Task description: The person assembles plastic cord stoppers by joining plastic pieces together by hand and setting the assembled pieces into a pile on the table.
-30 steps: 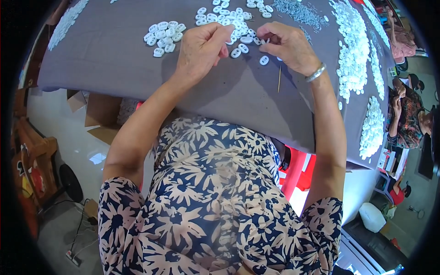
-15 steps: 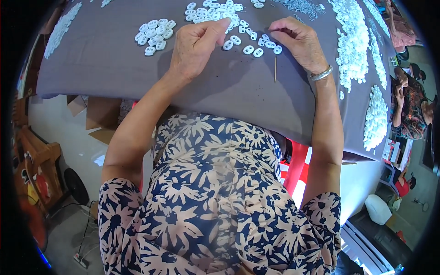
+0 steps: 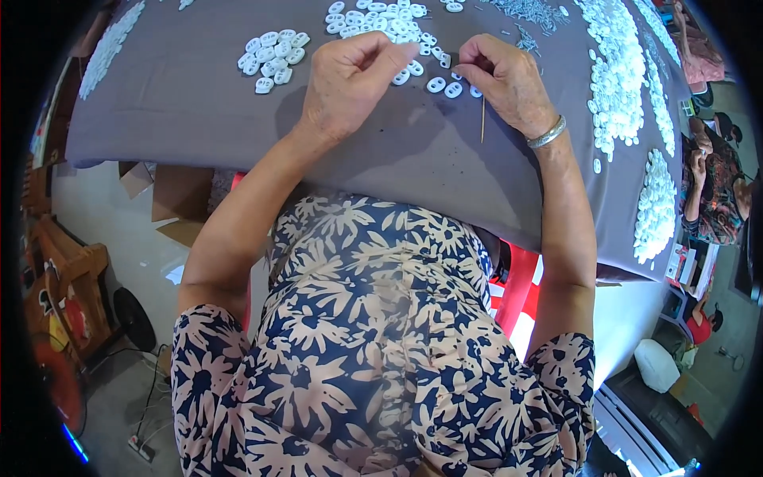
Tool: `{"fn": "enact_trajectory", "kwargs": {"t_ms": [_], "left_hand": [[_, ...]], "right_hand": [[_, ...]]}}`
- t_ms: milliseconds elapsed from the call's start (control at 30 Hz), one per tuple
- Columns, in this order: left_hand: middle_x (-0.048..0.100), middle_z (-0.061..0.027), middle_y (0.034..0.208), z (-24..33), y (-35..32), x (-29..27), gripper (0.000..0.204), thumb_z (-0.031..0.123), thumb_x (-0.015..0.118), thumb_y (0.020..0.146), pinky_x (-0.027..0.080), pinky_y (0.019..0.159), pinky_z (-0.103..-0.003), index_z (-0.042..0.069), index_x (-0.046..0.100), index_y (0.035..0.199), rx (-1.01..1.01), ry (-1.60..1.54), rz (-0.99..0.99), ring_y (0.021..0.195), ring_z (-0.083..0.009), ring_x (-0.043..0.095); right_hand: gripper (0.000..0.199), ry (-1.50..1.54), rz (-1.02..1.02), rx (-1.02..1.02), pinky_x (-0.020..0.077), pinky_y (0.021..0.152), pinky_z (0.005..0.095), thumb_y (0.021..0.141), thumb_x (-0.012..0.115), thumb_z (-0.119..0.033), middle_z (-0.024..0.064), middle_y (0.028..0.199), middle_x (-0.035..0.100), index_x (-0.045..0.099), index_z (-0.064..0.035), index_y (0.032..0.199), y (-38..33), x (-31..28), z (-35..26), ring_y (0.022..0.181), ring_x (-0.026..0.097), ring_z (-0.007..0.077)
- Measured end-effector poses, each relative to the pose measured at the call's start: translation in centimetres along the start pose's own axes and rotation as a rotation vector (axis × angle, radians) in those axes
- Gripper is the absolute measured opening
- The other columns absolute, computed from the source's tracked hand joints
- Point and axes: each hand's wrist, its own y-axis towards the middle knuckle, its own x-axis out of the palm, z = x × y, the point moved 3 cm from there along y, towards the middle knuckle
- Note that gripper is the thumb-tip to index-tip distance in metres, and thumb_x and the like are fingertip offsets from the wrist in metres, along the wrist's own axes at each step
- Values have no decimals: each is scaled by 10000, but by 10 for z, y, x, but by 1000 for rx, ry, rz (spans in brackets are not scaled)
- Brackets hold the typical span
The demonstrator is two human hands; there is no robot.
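Note:
My left hand (image 3: 350, 86) is closed in a pinch over the grey cloth, thumb and forefinger together; whatever lies between them is hidden. Facing it, my right hand (image 3: 506, 83), a silver bangle at the wrist, also pinches something too small to make out. Several white oval two-holed plastic pieces (image 3: 453, 90) lie between and below the hands. Behind my left fingers is a bigger heap of the same pieces (image 3: 381, 20), with a smaller group (image 3: 274, 54) to its left. A thin wooden stick (image 3: 482, 123) lies just below my right hand.
Small grey metal bits, perhaps springs (image 3: 534, 13), are heaped at the back. Long piles of white pieces (image 3: 618, 79) cover the right side of the cloth-covered table (image 3: 381, 163); another strip (image 3: 113, 48) lies far left. Cardboard boxes (image 3: 181, 193) stand beneath. Other people sit at far right.
Both hands have come closer together: the left has moved slightly right, the right slightly left and down over some loose white pieces. Both stay pinched.

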Motion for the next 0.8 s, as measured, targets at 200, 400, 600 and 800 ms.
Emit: {"fn": "enact_trajectory", "kwargs": {"t_ms": [200, 400, 600, 800], "left_hand": [[624, -5, 810, -3, -5, 15, 291, 94, 710, 824, 449, 601, -217, 47, 618, 1096, 35, -187, -58, 665, -57, 530], [616, -6, 945, 4, -9, 21, 444, -13, 677, 829, 471, 657, -199, 79, 547, 1244, -24, -227, -143, 827, -73, 583], [611, -58, 897, 28, -13, 20, 471, 53, 735, 727, 531, 674, -292, 84, 573, 1168, 457, 153, 99, 750, -185, 642], [588, -61, 810, 22, -14, 20, 390, 7, 707, 713, 515, 591, -288, 86, 640, 1089, 560, 301, 103, 676, -219, 631]], "right_hand": [[88, 629, 25, 87, 459, 703, 190, 908, 617, -38, -28, 902, 616, 614, -22, 995, 1, 5, -4, 808, 549, 33], [155, 746, -79, 84, 483, 788, 200, 912, 610, -26, 8, 970, 619, 601, -4, 1065, -1, 16, -27, 888, 573, 58], [115, 881, -38, 191, 482, 656, 190, 918, 604, -41, 5, 906, 634, 615, -8, 1027, -2, 19, -25, 769, 567, 40], [127, 788, -34, 174, 484, 642, 200, 945, 573, -92, 10, 887, 636, 620, -9, 1029, -2, 21, -30, 744, 566, 37]]}}
